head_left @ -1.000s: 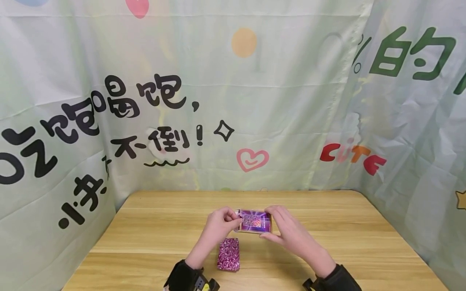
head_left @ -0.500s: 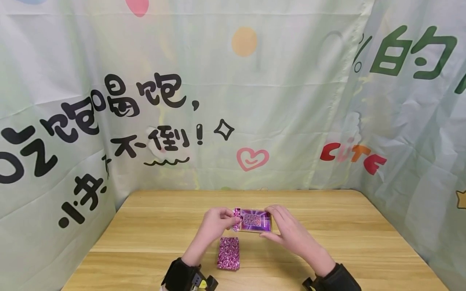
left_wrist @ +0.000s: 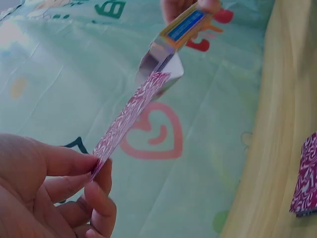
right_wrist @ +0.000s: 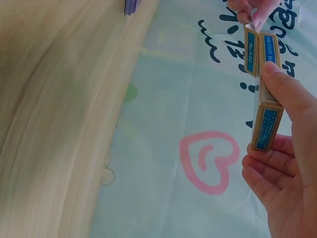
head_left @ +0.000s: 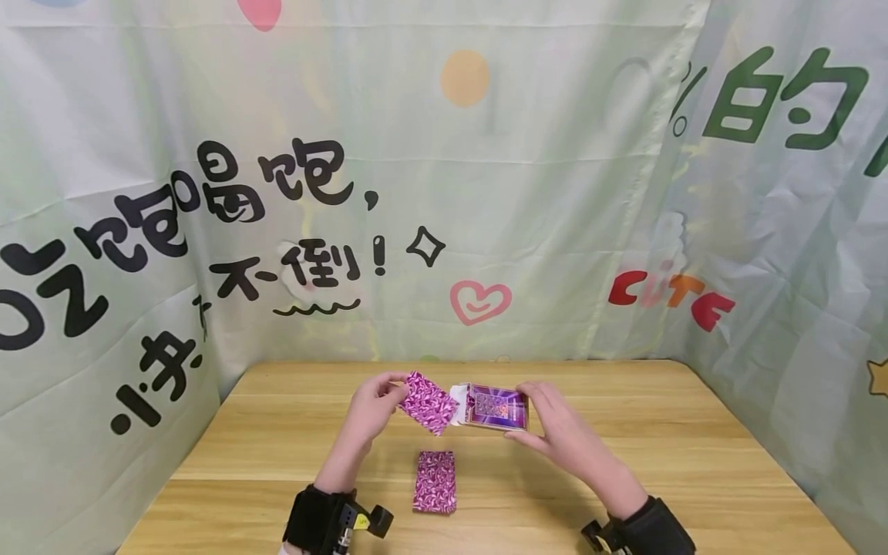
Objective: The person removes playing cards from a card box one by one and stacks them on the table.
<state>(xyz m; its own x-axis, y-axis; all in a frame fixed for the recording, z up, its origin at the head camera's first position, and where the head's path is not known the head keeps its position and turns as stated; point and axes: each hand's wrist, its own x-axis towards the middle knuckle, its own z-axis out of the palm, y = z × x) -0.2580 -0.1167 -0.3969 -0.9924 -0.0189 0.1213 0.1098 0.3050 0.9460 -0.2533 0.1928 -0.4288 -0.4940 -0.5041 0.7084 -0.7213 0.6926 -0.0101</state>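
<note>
My left hand point(head_left: 375, 406) pinches a playing card point(head_left: 428, 402) with a pink and white swirl back between thumb and fingers. Seen edge-on in the left wrist view, the card point(left_wrist: 130, 116) looks thin and reaches toward the box's open end. A purple card box point(head_left: 496, 407) with gold edges is gripped by my right hand point(head_left: 560, 422), thumb along one side and fingers on the other. Its white flap point(head_left: 459, 405) sticks out to the left, close to the card. A stack of cards point(head_left: 435, 482) with the same pink swirl backs lies on the table below.
The wooden table point(head_left: 659, 462) carries the card stack near its front middle. Behind and at both sides hangs a pale green curtain point(head_left: 541, 208) with printed black characters and a pink heart. A black wrist camera band point(head_left: 319, 520) sits on the left forearm.
My left hand has drawn the pink card out of the box to the left and tilted it. The box has shifted slightly right and up with my right hand. The stack stays put.
</note>
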